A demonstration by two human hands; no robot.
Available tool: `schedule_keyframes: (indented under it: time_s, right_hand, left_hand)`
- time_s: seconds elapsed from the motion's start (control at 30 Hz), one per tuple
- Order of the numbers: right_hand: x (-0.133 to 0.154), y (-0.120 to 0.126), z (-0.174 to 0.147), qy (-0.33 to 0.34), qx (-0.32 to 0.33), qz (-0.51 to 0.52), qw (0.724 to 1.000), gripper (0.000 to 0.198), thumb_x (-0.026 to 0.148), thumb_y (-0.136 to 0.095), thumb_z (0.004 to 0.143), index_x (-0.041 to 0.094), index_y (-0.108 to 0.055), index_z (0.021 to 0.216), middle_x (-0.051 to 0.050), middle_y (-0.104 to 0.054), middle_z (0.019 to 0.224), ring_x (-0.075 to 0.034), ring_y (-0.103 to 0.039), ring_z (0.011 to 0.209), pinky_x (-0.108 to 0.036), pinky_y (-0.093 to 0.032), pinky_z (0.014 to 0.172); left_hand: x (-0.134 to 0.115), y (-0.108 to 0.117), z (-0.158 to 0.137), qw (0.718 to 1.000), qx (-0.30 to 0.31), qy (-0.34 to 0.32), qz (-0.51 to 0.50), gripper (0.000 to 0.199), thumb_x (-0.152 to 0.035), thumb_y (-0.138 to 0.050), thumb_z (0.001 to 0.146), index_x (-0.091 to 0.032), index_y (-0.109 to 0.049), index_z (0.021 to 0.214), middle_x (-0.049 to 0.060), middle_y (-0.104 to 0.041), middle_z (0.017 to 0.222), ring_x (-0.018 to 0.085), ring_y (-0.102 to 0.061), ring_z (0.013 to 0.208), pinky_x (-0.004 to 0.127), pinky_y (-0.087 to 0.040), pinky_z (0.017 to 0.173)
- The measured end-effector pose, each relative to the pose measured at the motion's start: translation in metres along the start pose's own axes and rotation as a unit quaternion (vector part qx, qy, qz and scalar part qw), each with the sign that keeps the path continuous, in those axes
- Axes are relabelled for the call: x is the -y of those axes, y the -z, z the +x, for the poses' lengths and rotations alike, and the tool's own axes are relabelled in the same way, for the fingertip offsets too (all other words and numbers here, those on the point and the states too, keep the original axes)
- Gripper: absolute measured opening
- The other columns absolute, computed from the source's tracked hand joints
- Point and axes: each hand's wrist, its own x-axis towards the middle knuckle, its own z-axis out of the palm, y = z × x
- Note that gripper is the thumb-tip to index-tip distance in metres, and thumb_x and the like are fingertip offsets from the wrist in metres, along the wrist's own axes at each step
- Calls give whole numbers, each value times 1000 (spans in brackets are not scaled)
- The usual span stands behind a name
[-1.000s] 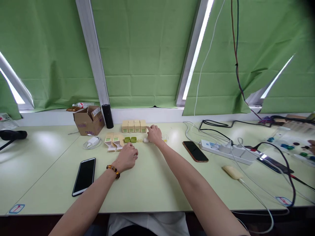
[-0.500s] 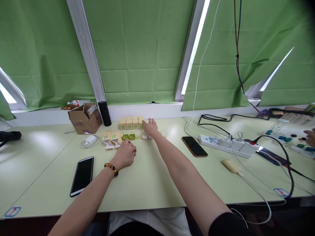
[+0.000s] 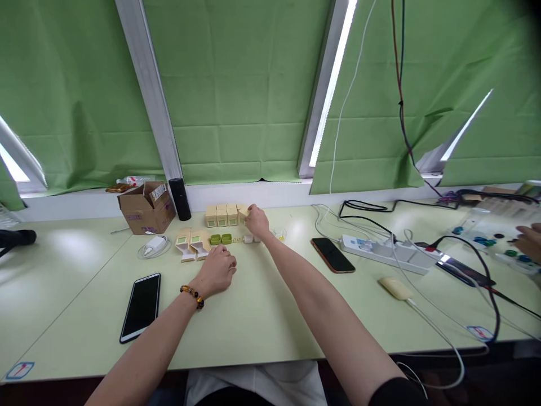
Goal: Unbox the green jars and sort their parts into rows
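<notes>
My right hand (image 3: 257, 221) reaches to the back of the table, fingers closed on a small cream cardboard box (image 3: 243, 212) at the right end of a row. That box looks tilted, and my fingers hide part of it. Beside it stand several matching small boxes (image 3: 221, 215) with green label squares. My left hand (image 3: 217, 269) lies on the table, fingers loosely bent and a little apart, holding nothing. Just beyond it are two green trays (image 3: 221, 239) and two opened cartons (image 3: 192, 243). Small white pieces (image 3: 249, 239) lie below my right wrist, partly covered.
A brown cardboard box (image 3: 147, 208), black cylinder (image 3: 180, 199) and white charger (image 3: 154, 245) stand back left. One phone (image 3: 140, 307) lies left, another (image 3: 333, 255) right. Further right are a power strip (image 3: 384, 252), cables and another person's hand (image 3: 528, 239).
My right hand has closed on the end box, which now sits tilted out of line with the row. The left hand has barely moved.
</notes>
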Motion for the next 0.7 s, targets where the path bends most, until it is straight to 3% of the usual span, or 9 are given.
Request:
schedule_keyframes:
  time_s: [0.1, 0.2, 0.33, 0.43, 0.57, 0.7]
  right_hand:
    - [0, 18, -16, 2, -33, 61, 998, 37, 28, -59, 98, 23, -42, 130, -11, -65, 129, -24, -63, 112, -34, -51, 87]
    - [0, 32, -55, 50, -54, 226, 971, 42, 26, -69, 87, 25, -48, 123, -7, -66, 125, -23, -64, 103, -36, -52, 88]
    - [-3, 34, -123, 110, 21, 281, 953, 51, 26, -75, 81, 26, -50, 126, -6, -67, 119, -23, -64, 100, -40, -52, 90]
    - [-7, 28, -159, 121, 71, 285, 948, 52, 25, -74, 83, 25, -50, 129, -9, -64, 127, -25, -62, 110, -42, -51, 97]
    - [-11, 20, -172, 91, 121, 283, 947, 87, 24, -82, 76, 27, -35, 150, -11, -63, 131, -27, -60, 118, -45, -49, 102]
    - [-12, 19, -169, 52, 143, 342, 927, 85, 24, -80, 76, 29, -35, 148, -7, -67, 118, -25, -64, 108, -44, -50, 98]
  left_hand:
    - [2, 1, 2, 1000, -23, 17, 5, 20, -20, -57, 92, -20, -77, 89, 14, -74, 90, 34, -56, 108, 51, -45, 92]
    - [9, 1, 6, 996, -66, 67, -1, 22, -18, -55, 91, -18, -77, 97, 15, -74, 93, 34, -56, 108, 51, -47, 90]
    - [17, 3, 8, 987, -93, 118, -53, 33, -12, -55, 85, -19, -72, 113, 12, -74, 104, 34, -54, 118, 50, -47, 99]
    - [16, 2, 7, 984, -50, 110, -128, 58, -14, -62, 79, -22, -60, 136, 10, -69, 126, 34, -49, 132, 52, -43, 110]
    - [13, -6, 3, 976, 8, 99, -195, 77, -19, -69, 76, -23, -46, 150, 16, -58, 142, 35, -50, 137, 57, -38, 116]
    - [17, -14, 4, 961, -15, 108, -253, 68, -25, -69, 83, -24, -46, 148, 15, -58, 140, 32, -54, 134, 53, -43, 112]
